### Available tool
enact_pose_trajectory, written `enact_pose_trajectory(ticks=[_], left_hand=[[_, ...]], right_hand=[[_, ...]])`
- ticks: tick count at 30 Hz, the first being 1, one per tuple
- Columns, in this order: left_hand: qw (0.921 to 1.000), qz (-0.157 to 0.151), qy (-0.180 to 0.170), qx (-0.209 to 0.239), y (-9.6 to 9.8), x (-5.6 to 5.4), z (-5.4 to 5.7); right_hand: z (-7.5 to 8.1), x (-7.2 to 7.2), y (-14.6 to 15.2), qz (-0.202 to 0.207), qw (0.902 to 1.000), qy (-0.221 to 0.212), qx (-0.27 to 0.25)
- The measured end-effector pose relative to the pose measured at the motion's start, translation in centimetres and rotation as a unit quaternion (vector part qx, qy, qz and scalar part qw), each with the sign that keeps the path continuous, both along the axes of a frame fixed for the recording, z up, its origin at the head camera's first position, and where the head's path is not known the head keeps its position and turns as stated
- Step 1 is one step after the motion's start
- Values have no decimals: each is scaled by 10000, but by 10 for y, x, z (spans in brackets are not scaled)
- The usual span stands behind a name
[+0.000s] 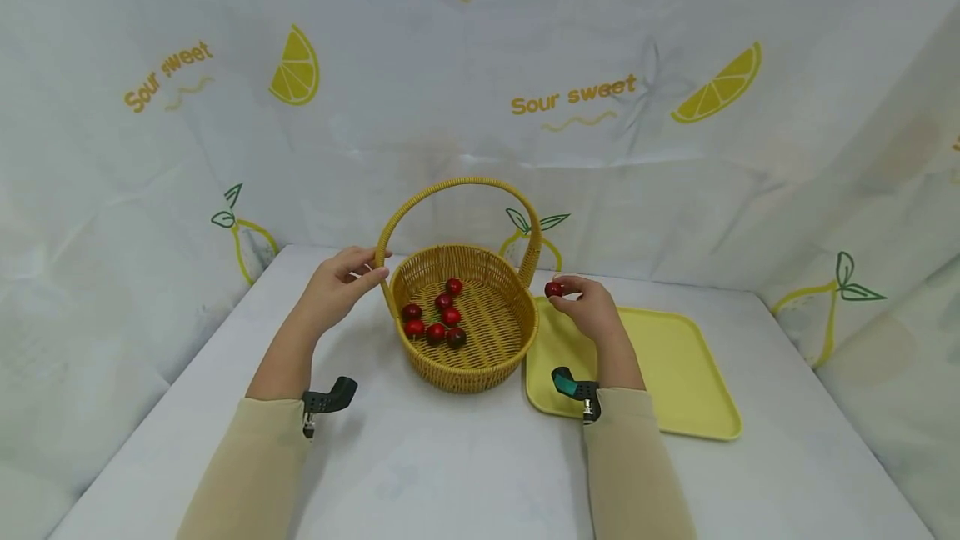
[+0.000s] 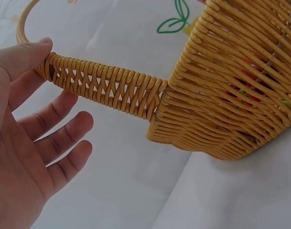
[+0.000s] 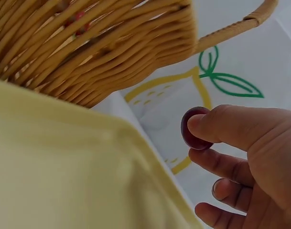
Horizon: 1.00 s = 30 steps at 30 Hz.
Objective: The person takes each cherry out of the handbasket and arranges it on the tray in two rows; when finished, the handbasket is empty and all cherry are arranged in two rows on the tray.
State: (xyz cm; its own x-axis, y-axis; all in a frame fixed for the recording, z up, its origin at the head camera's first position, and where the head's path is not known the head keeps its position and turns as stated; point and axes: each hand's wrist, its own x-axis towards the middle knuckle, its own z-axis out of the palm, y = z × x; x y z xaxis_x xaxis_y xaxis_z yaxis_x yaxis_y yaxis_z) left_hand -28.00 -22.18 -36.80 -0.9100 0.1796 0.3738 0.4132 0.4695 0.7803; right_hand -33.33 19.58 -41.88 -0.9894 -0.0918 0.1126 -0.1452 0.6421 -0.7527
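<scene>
A yellow-brown wicker basket [image 1: 462,377] with a tall hoop handle [image 1: 471,181] stands mid-table, several red cherries [image 1: 436,333] lying in its left half. My left hand [image 1: 339,286] pinches the lower left part of the handle between thumb and index finger; in the left wrist view its other fingers spread loosely below. On the other side, my right hand [image 1: 592,307] holds one dark red cherry [image 3: 194,129] between thumb and fingers. That hand is just right of the basket, over the back left part of a pale yellow tray [image 1: 675,373].
White cloth printed with lemons hangs behind and beside the white table [image 1: 450,473]. The tray lies close against the basket's right side. The hoop handle arches high over the basket's opening.
</scene>
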Motion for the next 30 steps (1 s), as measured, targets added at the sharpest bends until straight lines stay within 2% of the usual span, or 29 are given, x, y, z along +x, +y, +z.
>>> enact_pose_trajectory(ticks=[6, 13, 18, 23, 30], left_hand=[[10000, 3, 10, -2, 0, 1, -1], [10000, 21, -30, 21, 1, 0, 0], [10000, 2, 23, 24, 1, 0, 0], [10000, -4, 25, -8, 0, -1, -1], [10000, 26, 11, -48, -1, -1, -1]], right_hand=[[-15, -5, -8, 63, 9991, -420, 75], [-22, -6, -15, 83, 9977, -360, 567], [-20, -5, -15, 53, 9977, -438, 516], [-6, -1, -7, 77, 9989, -338, 319], [28, 13, -3, 48, 9996, 150, 214]])
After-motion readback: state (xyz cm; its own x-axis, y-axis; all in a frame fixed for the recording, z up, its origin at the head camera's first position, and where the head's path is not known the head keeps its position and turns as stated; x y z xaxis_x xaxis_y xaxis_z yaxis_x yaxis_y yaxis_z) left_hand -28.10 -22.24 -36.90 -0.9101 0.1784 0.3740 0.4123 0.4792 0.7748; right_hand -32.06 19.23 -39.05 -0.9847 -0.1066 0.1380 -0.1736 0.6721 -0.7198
